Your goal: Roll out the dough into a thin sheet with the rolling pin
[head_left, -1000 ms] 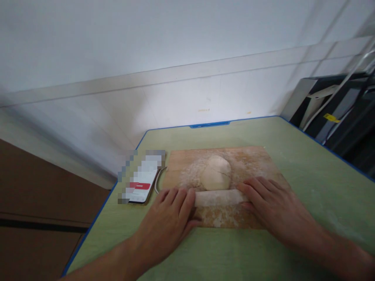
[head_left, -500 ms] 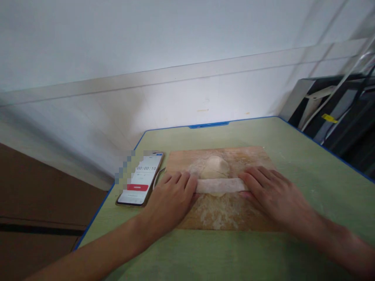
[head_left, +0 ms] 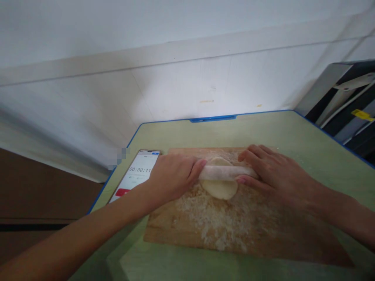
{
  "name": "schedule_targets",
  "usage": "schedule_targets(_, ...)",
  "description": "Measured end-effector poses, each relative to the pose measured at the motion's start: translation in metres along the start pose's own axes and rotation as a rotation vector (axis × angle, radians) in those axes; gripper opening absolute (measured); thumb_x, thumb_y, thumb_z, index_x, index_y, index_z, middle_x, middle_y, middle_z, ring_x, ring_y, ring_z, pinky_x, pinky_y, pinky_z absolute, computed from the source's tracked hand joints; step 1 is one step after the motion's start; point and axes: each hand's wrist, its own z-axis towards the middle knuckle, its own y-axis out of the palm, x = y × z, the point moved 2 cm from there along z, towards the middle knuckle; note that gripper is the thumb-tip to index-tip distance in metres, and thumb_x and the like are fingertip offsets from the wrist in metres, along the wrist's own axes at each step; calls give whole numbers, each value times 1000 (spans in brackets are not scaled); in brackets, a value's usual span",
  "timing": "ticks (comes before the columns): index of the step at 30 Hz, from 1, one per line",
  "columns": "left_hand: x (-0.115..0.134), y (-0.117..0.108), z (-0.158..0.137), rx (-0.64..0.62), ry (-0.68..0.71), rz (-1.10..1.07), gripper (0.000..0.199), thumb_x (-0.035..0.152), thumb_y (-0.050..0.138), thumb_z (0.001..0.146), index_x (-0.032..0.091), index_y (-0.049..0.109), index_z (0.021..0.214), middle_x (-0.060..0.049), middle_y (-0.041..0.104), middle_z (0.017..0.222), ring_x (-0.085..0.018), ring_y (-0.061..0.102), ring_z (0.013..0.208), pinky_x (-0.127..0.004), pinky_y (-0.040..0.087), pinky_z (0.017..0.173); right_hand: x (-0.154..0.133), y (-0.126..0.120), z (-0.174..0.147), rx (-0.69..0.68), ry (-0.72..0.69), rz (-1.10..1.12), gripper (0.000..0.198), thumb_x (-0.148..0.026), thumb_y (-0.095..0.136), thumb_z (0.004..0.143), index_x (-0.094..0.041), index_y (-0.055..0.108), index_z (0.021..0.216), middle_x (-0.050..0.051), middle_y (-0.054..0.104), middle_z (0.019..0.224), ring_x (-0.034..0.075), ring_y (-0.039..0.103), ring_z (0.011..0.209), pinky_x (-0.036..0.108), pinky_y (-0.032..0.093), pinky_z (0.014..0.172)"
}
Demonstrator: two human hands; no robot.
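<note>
A pale rolling pin [head_left: 222,173], dusted white with flour, lies across a piece of dough [head_left: 220,190]. The dough is flattened and roundish, and shows both beyond the pin and on its near side. My left hand [head_left: 175,171] is closed around the pin's left end, hiding that end. Around the right end my right hand [head_left: 272,169] is closed, with the thumb on the near side and the fingers curled over the far side. Beneath everything is a wooden board [head_left: 166,228] with loose flour scattered over its middle.
A phone [head_left: 139,164] with a running timer lies left of the board, partly covered by my left hand and forearm. The green table [head_left: 164,134] has a blue edge and meets a white wall at the back. Dark equipment [head_left: 345,105] stands beyond the right edge.
The rolling pin has moved from the dough's near side onto its middle, and more dough shows on my side. Both hands moved with it. My left hand now overlaps the phone.
</note>
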Motion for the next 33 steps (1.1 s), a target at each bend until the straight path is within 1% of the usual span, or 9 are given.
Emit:
schedule_targets(4, -12, 5, 20, -78, -14, -67, 54, 36, 17, 98, 19, 67, 91, -9, 71, 93, -24, 66, 82, -34, 45, 67, 8, 1, 13, -88, 49, 68, 54, -62, 23, 90, -20, 56, 94, 10, 57, 91, 25, 54, 87, 43, 43, 78)
schedule_targets(6, -18, 8, 30, -135, 31, -115, 53, 35, 17, 98, 19, 67, 93, -8, 71, 93, -22, 65, 82, -31, 45, 68, 13, 3, 20, -135, 74, 99, 57, -64, 19, 89, -21, 56, 93, 10, 57, 92, 25, 54, 90, 44, 42, 79)
schedule_targets(8, -23, 11, 40, -171, 63, -114, 53, 34, 19, 97, 17, 68, 88, -9, 70, 86, -22, 64, 78, -30, 44, 66, 19, 5, 26, -165, 106, 107, 60, -67, 17, 88, -21, 55, 92, 9, 56, 93, 26, 52, 91, 45, 41, 80)
schedule_targets(13, -28, 15, 58, -151, 44, -89, 47, 31, 25, 94, 14, 68, 83, -9, 69, 85, -20, 62, 80, -29, 42, 70, 29, 10, 37, -175, 97, 115, 65, -70, 12, 86, -22, 55, 93, 9, 54, 92, 26, 50, 91, 47, 40, 82)
schedule_targets(16, -26, 15, 58, -118, -13, -99, 51, 34, 23, 94, 14, 68, 82, -10, 69, 83, -19, 62, 77, -28, 42, 66, 30, 10, 39, -126, 62, 71, 63, -68, 11, 87, -22, 55, 91, 8, 54, 89, 25, 49, 88, 46, 40, 78)
schedule_targets(19, -24, 14, 51, -79, -72, -109, 58, 41, 19, 94, 15, 69, 80, -11, 69, 80, -22, 63, 72, -30, 41, 61, 28, 9, 36, -70, 39, 38, 58, -65, 14, 89, -21, 53, 90, 9, 53, 89, 25, 48, 87, 45, 40, 78)
schedule_targets(23, -16, 10, 31, -5, -103, -98, 64, 47, 15, 95, 18, 70, 81, -10, 70, 79, -24, 64, 70, -32, 42, 60, 20, 6, 27, -63, -18, 39, 51, -59, 18, 92, -21, 50, 86, 9, 53, 89, 24, 49, 86, 41, 40, 79)
schedule_targets(28, 4, 3, -5, 42, -55, -59, 55, 44, 19, 96, 19, 66, 83, -8, 70, 83, -24, 65, 73, -32, 44, 61, 6, 1, 12, 40, -42, -72, 48, -56, 20, 93, -19, 50, 85, 8, 54, 86, 21, 52, 77, 34, 40, 66)
schedule_targets(33, 22, 4, -32, 35, -29, -15, 39, 43, 29, 95, 17, 58, 94, -9, 66, 86, -27, 64, 77, -37, 48, 61, 2, -1, 4, 76, -165, -185, 45, -56, 28, 92, -19, 53, 87, 7, 59, 82, 21, 56, 72, 33, 38, 61)
